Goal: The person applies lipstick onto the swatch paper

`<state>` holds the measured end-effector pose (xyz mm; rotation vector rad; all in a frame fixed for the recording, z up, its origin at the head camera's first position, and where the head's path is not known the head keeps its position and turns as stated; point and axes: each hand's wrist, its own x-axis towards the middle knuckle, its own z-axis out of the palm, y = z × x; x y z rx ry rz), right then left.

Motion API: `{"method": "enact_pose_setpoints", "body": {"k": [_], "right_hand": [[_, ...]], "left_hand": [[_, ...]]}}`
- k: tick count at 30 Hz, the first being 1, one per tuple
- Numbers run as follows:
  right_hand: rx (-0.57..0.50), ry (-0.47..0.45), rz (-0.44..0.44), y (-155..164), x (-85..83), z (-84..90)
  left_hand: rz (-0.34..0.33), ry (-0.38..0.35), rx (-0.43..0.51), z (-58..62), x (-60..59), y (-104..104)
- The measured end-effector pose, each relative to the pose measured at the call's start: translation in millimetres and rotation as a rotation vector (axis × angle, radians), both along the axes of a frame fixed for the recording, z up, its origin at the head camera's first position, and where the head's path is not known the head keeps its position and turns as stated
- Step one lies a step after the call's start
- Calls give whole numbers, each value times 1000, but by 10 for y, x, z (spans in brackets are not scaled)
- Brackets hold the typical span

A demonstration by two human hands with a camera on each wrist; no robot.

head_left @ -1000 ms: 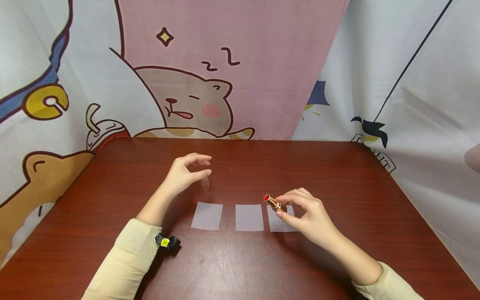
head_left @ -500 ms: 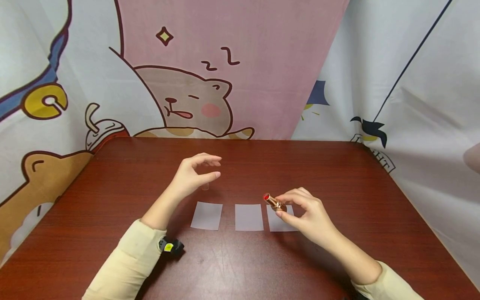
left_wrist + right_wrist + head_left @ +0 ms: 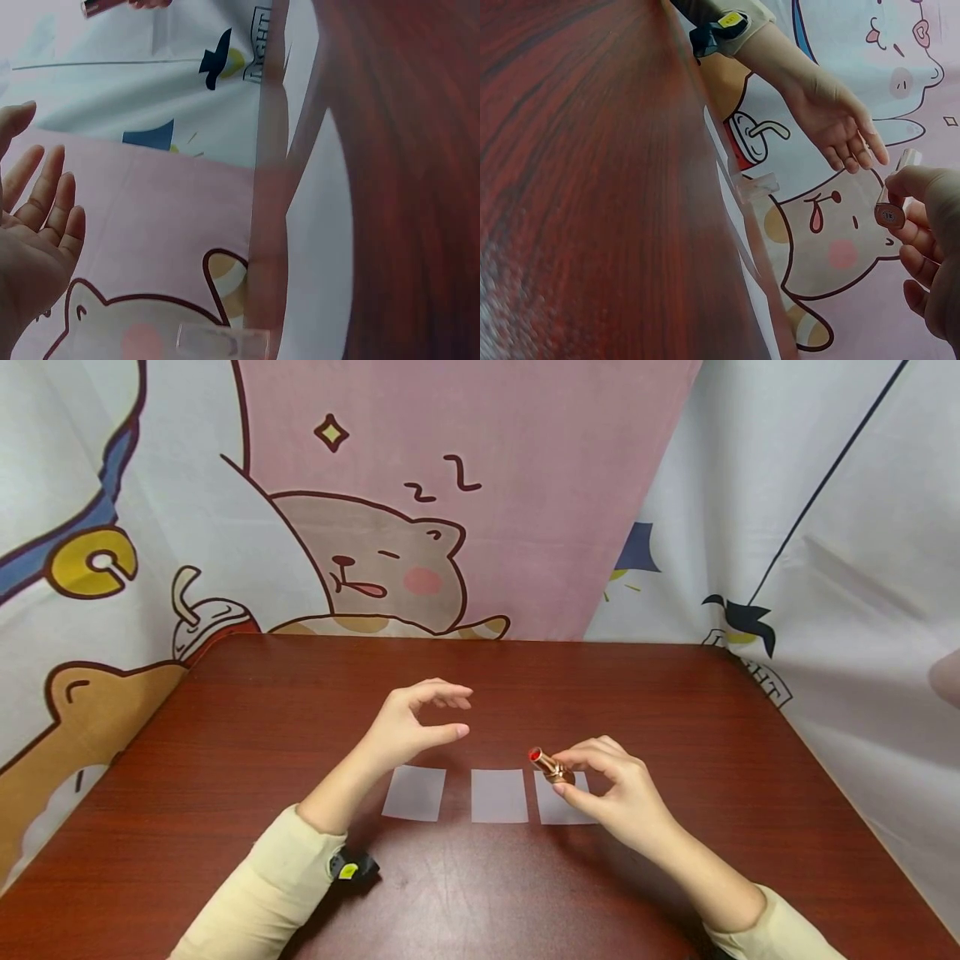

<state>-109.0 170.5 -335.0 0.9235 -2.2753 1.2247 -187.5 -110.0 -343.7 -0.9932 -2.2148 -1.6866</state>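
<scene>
My right hand [image 3: 618, 785] pinches a gold lipstick [image 3: 551, 766] between thumb and fingers, above the right-hand paper. Its red tip is exposed and points up and to the left. My left hand [image 3: 420, 722] hovers over the table, thumb and fingers apart, with nothing in it. A clear cap [image 3: 223, 342] stands on the table in the left wrist view; the left hand hides it in the head view. The right wrist view also shows this cap [image 3: 760, 186] and the base of the lipstick [image 3: 890, 216].
Three white paper squares lie in a row on the dark red wooden table [image 3: 480, 893]: a left paper [image 3: 414, 795], a middle paper [image 3: 498, 797] and a right paper [image 3: 561, 808]. A cartoon-printed curtain [image 3: 540, 485] surrounds the table's back and sides.
My left hand has moved right and slightly nearer, away from the clear cap, which it now covers in the head view. The right hand and the lipstick have stayed in place.
</scene>
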Motion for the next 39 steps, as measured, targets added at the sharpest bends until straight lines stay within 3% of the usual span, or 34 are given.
{"method": "enact_pose_setpoints", "body": {"k": [13, 27, 39], "right_hand": [[-10, 1, 4, -2, 5, 2], [-8, 22, 13, -14, 11, 9], [1, 12, 6, -17, 10, -9]], "left_hand": [[-64, -63, 14, -67, 139, 210], [-123, -64, 39, -131, 281, 440], [-156, -103, 110, -175, 346, 582]]}}
